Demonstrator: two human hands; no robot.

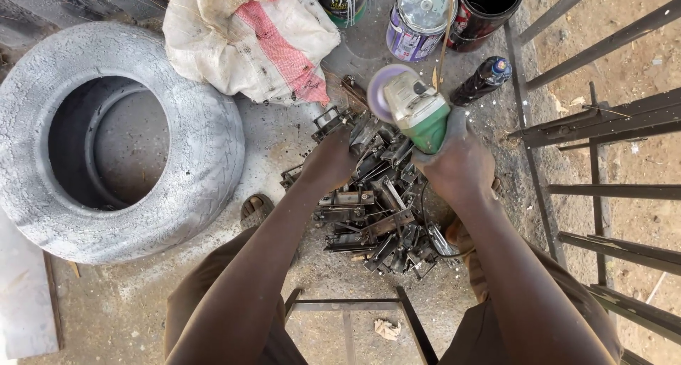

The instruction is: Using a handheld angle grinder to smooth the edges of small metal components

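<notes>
My right hand (460,163) grips a green and grey angle grinder (415,106) with a purple disc (381,90) at its front. The disc sits at the far edge of a heap of small metal brackets (376,209) on the concrete floor. My left hand (330,159) reaches into that heap and closes on a metal piece (363,132) right next to the disc. The fingers are partly hidden among the brackets. Both forearms stretch forward from brown trousers.
A grey tyre (113,141) lies at the left. A white sack with red stripe (248,35) is behind the heap. Paint cans (418,17) and a dark bottle (482,80) stand at the back. A metal gate frame (603,180) lies at the right, a small frame (355,312) near my knees.
</notes>
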